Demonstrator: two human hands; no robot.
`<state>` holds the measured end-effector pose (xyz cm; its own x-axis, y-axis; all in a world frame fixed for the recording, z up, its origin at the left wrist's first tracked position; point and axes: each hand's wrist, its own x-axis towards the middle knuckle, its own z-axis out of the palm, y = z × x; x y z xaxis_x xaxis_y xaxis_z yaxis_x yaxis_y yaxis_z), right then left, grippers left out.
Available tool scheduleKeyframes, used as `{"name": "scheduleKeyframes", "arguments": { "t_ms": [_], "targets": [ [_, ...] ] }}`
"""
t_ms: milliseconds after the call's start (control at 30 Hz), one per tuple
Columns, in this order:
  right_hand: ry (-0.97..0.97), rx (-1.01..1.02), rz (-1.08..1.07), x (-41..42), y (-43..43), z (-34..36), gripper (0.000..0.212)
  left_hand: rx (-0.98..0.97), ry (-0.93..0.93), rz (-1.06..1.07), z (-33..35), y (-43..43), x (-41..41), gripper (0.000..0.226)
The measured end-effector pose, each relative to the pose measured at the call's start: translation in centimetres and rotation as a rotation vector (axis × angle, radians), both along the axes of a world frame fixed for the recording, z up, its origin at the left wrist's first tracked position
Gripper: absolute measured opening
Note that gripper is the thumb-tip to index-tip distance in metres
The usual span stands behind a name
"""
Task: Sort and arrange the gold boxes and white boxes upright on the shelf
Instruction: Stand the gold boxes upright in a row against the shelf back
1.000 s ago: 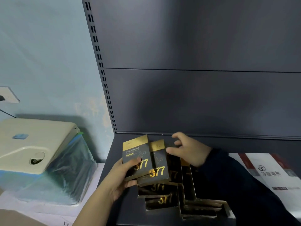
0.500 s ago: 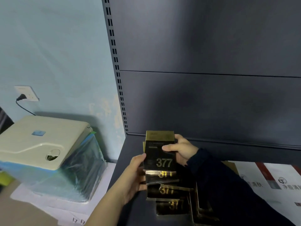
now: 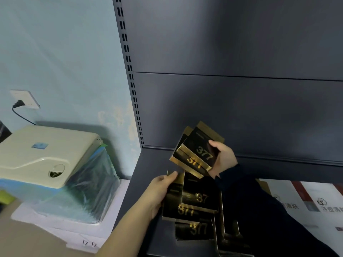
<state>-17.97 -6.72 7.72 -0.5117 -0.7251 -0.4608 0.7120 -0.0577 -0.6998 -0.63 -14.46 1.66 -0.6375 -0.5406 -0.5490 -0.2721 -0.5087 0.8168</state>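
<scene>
Well, a good part of this is out of my sight. My dark sleeve (image 3: pixel 259 210) lies across the right side of the pile of gold boxes (image 3: pixel 200 199), so I cannot count them, and the nearest ones run off the bottom edge. The white boxes (image 3: pixel 319 203) lie flat at the far right, cut off by the frame and half covered by my arm, and their print is too blurred to read.

My right hand (image 3: pixel 223 158) is clamped on two gold boxes (image 3: pixel 198 151), thumb across the dark front of the upper one and fingers behind them, out of view. I hold them above the back of the shelf (image 3: pixel 148 164), clear of its surface. They are fanned slightly. Their long axis leans: the gold-banded ends point up and to the right, the bottom ends down and to the left, and the "377" slants with them.

My left hand (image 3: pixel 159 190) holds the leftmost gold box (image 3: pixel 172 197) in the pile, thumb on its upper corner. The fingers are hidden behind it. This box lies with its long axis running away from me, as does the one overlapping it.

Left of the shelf is a cream machine (image 3: pixel 46 151) wrapped in plastic.
</scene>
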Motion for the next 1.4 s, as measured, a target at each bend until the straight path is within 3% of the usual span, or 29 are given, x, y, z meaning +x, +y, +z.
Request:
{"name": "scheduleKeyframes", "arguments": {
  "t_ms": [67, 133, 300, 367, 500, 633, 733, 867, 933, 1000, 1067, 1133, 1300, 1400],
  "targets": [
    [-0.012, -0.007, -0.039, -0.3, 0.0, 0.0, 0.022, -0.045, 0.014, 0.027, 0.0, -0.4, -0.1, 0.017],
    [-0.036, -0.002, -0.038, -0.5, -0.1, 0.0, 0.022, -0.090, 0.056, 0.090, 0.0, -1.4, 0.1, 0.012],
    [-0.026, 0.011, -0.029, -0.8, -0.4, -0.7, 0.023, -0.178, 0.145, 0.437, 1.5, -6.7, 0.1, 0.018],
    [-0.020, 0.011, -0.014, -1.1, -0.4, -1.0, 0.027, -0.189, 0.213, 0.448, 2.5, -8.6, -1.0, 0.020],
    [0.006, -0.034, -0.013, -1.6, -0.8, -1.5, 0.009, -0.168, 0.326, 0.413, 2.9, -10.1, -4.3, 0.023],
    [0.007, 0.012, -0.017, -1.8, -1.0, -2.2, 0.007, -0.245, 0.254, 0.549, 0.3, -10.9, -6.4, 0.017],
    [-0.030, 0.049, 0.037, -1.7, -0.9, -2.2, 0.021, -0.304, 0.129, 0.587, -0.7, -10.8, -6.5, 0.033],
    [0.050, 0.029, 0.003, -1.5, -0.9, -2.7, 0.021, -0.606, 0.057, 0.725, 0.2, -8.3, -5.5, 0.024],
    [0.066, 0.066, 0.035, -1.8, -1.2, -2.7, 0.025, -0.623, 0.171, 0.607, 0.8, -6.5, -4.7, 0.014],
    [0.050, 0.084, 0.055, -2.0, -1.4, -2.6, 0.024, -0.482, 0.264, 0.300, 1.2, -4.9, -4.1, 0.016],
    [0.065, 0.050, 0.047, -1.7, -1.4, -2.5, 0.026, -0.413, 0.217, 0.021, 1.8, -3.7, -3.5, 0.021],
    [0.090, 0.035, 0.028, -1.3, -1.4, -2.5, 0.027, -0.454, 0.168, -0.082, 1.7, -3.4, -3.0, 0.022],
    [0.174, 0.133, 0.003, -1.6, -1.9, -2.5, 0.020, -0.470, 0.174, 0.019, 1.0, -4.6, -1.6, 0.022],
    [0.215, 0.151, -0.048, -1.8, -1.7, -3.3, 0.023, -0.372, 0.196, 0.258, 0.4, -6.5, -1.6, 0.024]
  ]
}}
